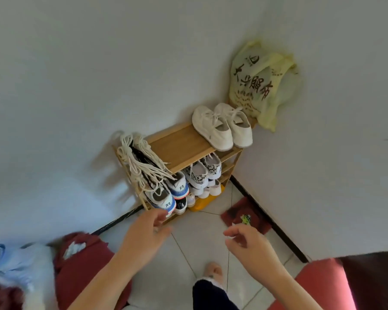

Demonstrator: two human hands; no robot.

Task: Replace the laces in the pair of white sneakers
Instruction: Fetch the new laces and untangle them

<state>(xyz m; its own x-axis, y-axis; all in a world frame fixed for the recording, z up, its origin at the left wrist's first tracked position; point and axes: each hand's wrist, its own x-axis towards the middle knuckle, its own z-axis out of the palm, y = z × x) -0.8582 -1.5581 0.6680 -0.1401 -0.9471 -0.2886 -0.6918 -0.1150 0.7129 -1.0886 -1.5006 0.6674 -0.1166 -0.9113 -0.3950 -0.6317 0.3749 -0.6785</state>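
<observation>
Two hands raised before a corner shoe rack, with the white sneakers on its top shelf.
The left hand (pixel 143 233) and right hand (pixel 249 242) hover apart above the tiled floor (pixel 202 240), near the viewer. Their fingers are loosely curled and hold nothing visible, and both are slightly blurred. The white sneakers (pixel 222 127), laced, stand side by side at the far right end of the wooden shoe rack (pixel 179 146). A bundle of laces (pixel 141 166), cream and dark, hangs over the rack's left end. Other shoes (pixel 197 173) fill the lower shelves. A yellow bag (pixel 260 86) hangs on the wall just beyond the sneakers.
</observation>
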